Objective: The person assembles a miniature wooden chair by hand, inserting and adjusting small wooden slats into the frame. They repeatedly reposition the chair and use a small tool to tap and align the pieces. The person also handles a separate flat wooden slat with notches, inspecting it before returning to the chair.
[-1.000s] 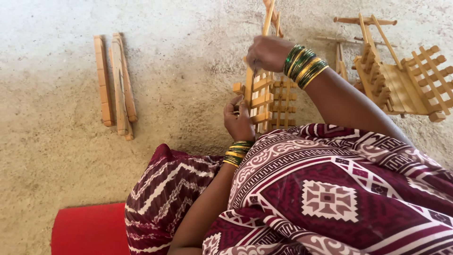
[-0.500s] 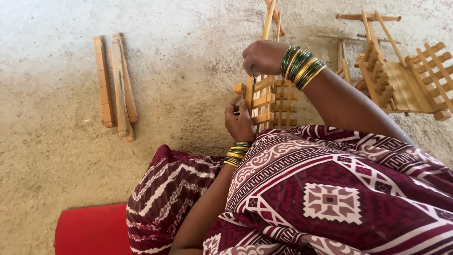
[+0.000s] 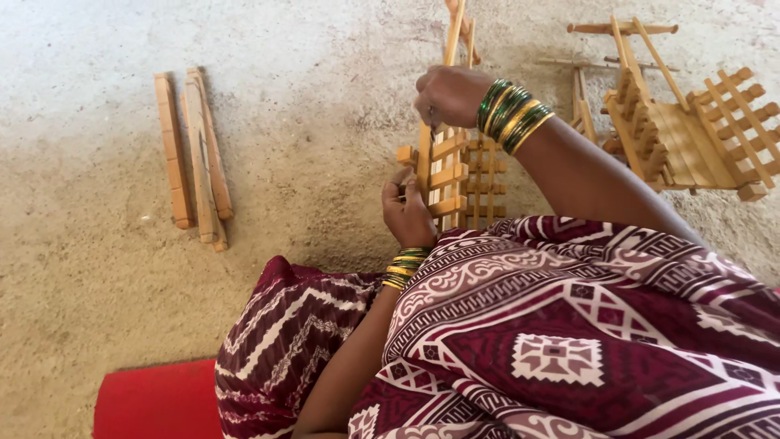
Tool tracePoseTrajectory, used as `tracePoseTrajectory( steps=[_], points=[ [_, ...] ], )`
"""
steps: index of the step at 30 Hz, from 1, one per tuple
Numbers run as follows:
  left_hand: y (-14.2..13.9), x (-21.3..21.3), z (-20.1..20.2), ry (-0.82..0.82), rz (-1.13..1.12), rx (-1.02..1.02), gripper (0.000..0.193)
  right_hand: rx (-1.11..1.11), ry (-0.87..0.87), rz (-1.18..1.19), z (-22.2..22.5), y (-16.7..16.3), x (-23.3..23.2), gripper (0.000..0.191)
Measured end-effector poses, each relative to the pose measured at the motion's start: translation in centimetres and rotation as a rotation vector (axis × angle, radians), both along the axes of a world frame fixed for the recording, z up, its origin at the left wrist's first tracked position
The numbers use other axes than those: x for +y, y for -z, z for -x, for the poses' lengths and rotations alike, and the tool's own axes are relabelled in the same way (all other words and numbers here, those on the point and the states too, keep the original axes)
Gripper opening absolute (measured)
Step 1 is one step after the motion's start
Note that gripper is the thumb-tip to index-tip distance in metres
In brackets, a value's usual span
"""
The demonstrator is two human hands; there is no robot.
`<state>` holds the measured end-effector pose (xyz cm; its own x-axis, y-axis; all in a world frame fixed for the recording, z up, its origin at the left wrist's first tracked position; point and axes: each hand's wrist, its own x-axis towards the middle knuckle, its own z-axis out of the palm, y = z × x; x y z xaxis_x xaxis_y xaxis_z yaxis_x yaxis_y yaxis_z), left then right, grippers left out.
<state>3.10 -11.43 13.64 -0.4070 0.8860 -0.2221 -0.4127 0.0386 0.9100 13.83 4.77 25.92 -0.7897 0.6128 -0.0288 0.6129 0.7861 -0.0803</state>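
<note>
We see a slatted wooden frame [image 3: 445, 175] standing nearly upright on the sandy floor [image 3: 309, 122], just in front of the person's lap. The right hand [image 3: 447, 96] is clenched around its long upright rail near the top, bangles stacked at the wrist. The left hand [image 3: 408, 213] is lower down, its grip closed on the frame's left edge beside the short cross slats, thumb pressing on a slat end.

We judge the frame to be light and stiff, made of thin sticks joined in a ladder pattern. The slats look slender enough to crack or pop out of their joints if twisted, so the long side rails seem the safer places to take hold, one hand high and one low, as here. Bare wood gives good friction; we would not expect it to slip.

To the right, well apart, a finished wooden folding piece [image 3: 691, 134] of similar slats lies on the floor. To the left lie a few loose wooden strips [image 3: 195, 150], side by side. A red mat [image 3: 154, 402] shows at the lower edge, beside the patterned maroon cloth [image 3: 569, 341] over the knees.
</note>
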Motion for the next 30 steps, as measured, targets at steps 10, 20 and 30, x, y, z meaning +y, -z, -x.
tracePoseTrajectory(
  steps=[10,20,30],
  points=[
    [-0.6,-0.1,0.1,-0.020,-0.024,0.011,0.024,-0.042,0.070,-0.101,1.1,-0.5,-3.2,0.025],
    [-0.7,-0.1,0.4,-0.021,-0.012,0.000,0.024,-0.065,0.096,-0.070,1.3,-0.4,-3.7,0.023],
    [-0.5,0.0,0.5,-0.027,0.046,0.027,0.026,-0.147,0.115,-0.125,1.8,0.1,-4.4,0.028]
  ],
)
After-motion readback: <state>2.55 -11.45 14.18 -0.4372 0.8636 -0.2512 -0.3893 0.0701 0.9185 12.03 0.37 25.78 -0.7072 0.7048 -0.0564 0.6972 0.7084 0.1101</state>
